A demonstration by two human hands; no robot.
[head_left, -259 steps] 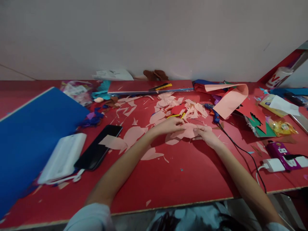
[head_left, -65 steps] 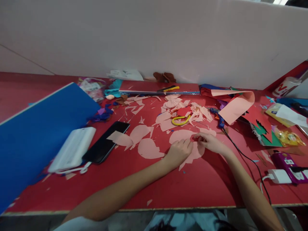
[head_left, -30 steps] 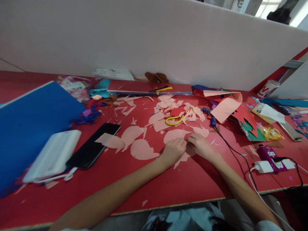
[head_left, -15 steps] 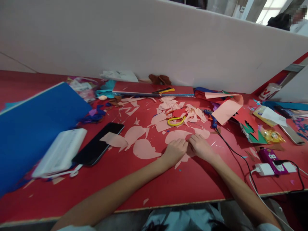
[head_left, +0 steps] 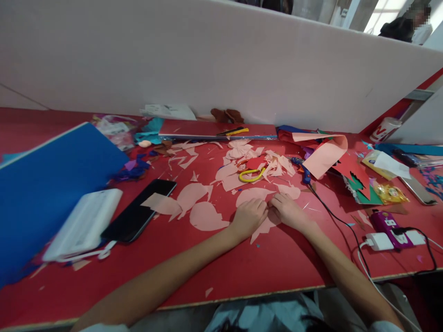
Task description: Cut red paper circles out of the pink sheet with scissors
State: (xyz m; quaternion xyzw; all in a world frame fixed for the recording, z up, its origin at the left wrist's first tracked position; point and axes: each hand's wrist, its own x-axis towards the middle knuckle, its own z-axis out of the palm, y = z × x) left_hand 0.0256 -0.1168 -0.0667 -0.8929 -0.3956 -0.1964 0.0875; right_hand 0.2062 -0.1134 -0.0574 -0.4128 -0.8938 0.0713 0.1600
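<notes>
Over at the long red-painted desk [head_left: 221,272], what are those two bare hands on?

The left hand [head_left: 248,217] and right hand [head_left: 289,212] lie side by side, fingers curled down, almost meeting over a torn scrap of pale pink paper [head_left: 261,235]. Whether they're clamped on it, I can't tell.

How much other paper is near them?

Five large pink paper cutouts [head_left: 207,216] with smooth, rounded edges, and beyond them a heap of thin snippets around one yellow rubbery loop [head_left: 251,175].

And off to the sides?

Leftward, one glossy black smartphone [head_left: 138,210], one white rectangular plastic block [head_left: 83,226] and one flat blue board [head_left: 51,184]. Rightward, one blue hot glue gun [head_left: 300,168] trailing a black cable [head_left: 337,221].
</notes>
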